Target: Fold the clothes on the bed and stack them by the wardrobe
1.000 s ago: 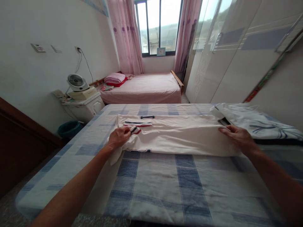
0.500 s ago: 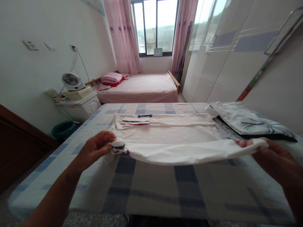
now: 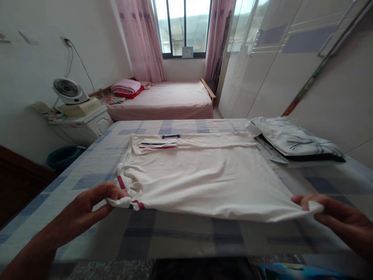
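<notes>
A white shirt (image 3: pixel 204 175) with red and navy trim lies spread on the blue-checked bed (image 3: pixel 186 237). My left hand (image 3: pixel 87 206) pinches its near left corner by the striped cuff. My right hand (image 3: pixel 335 216) pinches the near right corner. Both hands hold the near edge lifted off the bedsheet, toward me. The far edge of the shirt still rests flat on the bed.
A folded stack of white and dark clothes (image 3: pixel 294 142) sits at the right of the bed. A pink bed (image 3: pixel 163 103) stands beyond, under the window. A fan (image 3: pixel 68 91) rests on a white bedside cabinet (image 3: pixel 81 124) at left; a wardrobe (image 3: pixel 291 58) lines the right.
Both hands took hold of the shirt's folded near edge and pulled it toward me, unfolding the shirt wider over the bed. The camera tilted down and closer.
</notes>
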The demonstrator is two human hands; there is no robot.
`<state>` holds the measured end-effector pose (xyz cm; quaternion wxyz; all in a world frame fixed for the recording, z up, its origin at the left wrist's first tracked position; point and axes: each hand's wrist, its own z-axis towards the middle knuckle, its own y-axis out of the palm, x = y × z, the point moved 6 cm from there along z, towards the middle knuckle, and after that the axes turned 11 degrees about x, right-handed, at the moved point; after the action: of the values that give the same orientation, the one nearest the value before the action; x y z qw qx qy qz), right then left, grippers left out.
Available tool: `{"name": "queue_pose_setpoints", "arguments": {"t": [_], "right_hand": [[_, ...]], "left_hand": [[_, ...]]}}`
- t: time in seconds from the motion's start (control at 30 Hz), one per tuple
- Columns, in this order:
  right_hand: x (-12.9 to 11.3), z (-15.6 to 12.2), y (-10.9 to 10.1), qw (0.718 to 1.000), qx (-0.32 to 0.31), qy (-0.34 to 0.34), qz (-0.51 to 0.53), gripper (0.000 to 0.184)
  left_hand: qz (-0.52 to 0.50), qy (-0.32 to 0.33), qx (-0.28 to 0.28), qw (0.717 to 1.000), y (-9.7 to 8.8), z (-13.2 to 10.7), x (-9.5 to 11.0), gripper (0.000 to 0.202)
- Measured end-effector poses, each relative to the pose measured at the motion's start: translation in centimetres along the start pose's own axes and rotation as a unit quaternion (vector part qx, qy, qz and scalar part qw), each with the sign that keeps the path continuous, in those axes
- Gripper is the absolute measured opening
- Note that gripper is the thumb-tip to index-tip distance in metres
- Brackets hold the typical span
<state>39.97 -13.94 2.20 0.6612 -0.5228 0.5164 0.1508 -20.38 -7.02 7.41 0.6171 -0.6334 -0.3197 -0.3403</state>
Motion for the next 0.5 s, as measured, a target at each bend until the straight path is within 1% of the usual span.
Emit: {"name": "queue_pose_setpoints", "arguments": {"t": [0.13, 0.2, 0.27, 0.33, 0.43, 0.5], "right_hand": [[0.2, -1.3, 1.2, 0.995, -0.086, -0.017, -0.047, 0.024], [-0.2, -1.4, 1.2, 0.992, -0.102, -0.029, -0.073, 0.024], [-0.6, -1.3, 0.7, 0.992, -0.095, -0.025, -0.080, 0.025], [-0.7, -1.1, 0.2, 0.993, -0.091, -0.008, -0.071, 0.026], [0.3, -0.8, -0.1, 0.997, -0.072, 0.023, -0.032, 0.025], [1.4, -0.5, -0.2, 0.998, -0.034, 0.051, 0.005, 0.026]], "left_hand": [[0.067, 0.013, -0.015, 0.998, 0.3, 0.4, -2.2, 0.025], [0.089, 0.017, -0.026, 0.996, 0.5, 0.6, -2.9, 0.033], [0.095, 0.008, -0.049, 0.994, 0.7, 0.8, -3.2, 0.035], [0.086, -0.010, -0.057, 0.995, 0.9, 0.8, -2.9, 0.033], [0.046, -0.025, -0.040, 0.998, 0.9, 0.7, -1.8, 0.030], [0.019, -0.017, -0.042, 0.999, 1.1, 0.5, -1.2, 0.032]]}}
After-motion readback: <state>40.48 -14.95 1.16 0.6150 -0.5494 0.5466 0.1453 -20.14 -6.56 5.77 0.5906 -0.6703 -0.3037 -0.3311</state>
